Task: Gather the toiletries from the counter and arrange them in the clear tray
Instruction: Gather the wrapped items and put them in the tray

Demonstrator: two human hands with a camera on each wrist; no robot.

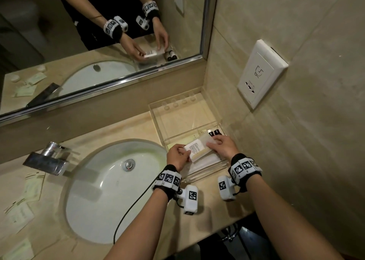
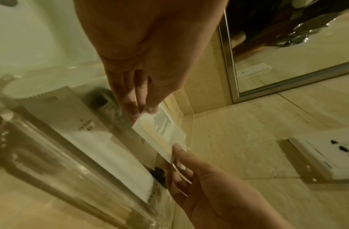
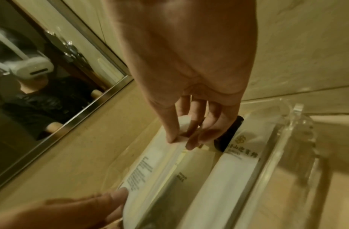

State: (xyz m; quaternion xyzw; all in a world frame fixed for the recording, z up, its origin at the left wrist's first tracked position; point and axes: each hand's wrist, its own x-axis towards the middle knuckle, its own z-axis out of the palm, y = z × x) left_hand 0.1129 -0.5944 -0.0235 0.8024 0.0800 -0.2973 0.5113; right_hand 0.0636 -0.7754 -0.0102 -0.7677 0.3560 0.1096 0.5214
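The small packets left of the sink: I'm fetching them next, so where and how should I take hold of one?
The small packets lie flat on the counter, so probably come from above and pinch one short edge with the fingers, as both hands now pinch the ends of the sachet.

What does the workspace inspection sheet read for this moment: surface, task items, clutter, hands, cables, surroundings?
Surface: beige stone counter with an inset white sink.
Task items: clear tray in the corner by the wall; a flat packet held over its near section, above white sachets; two dark-capped bottles at the section's far end.
Clutter: loose sachets lie left of the sink.
Hands: left hand pinches the packet's near end; right hand pinches its far end.
Cables: black cable runs from the left wrist over the sink rim.
Surroundings: mirror, tap, wall socket.
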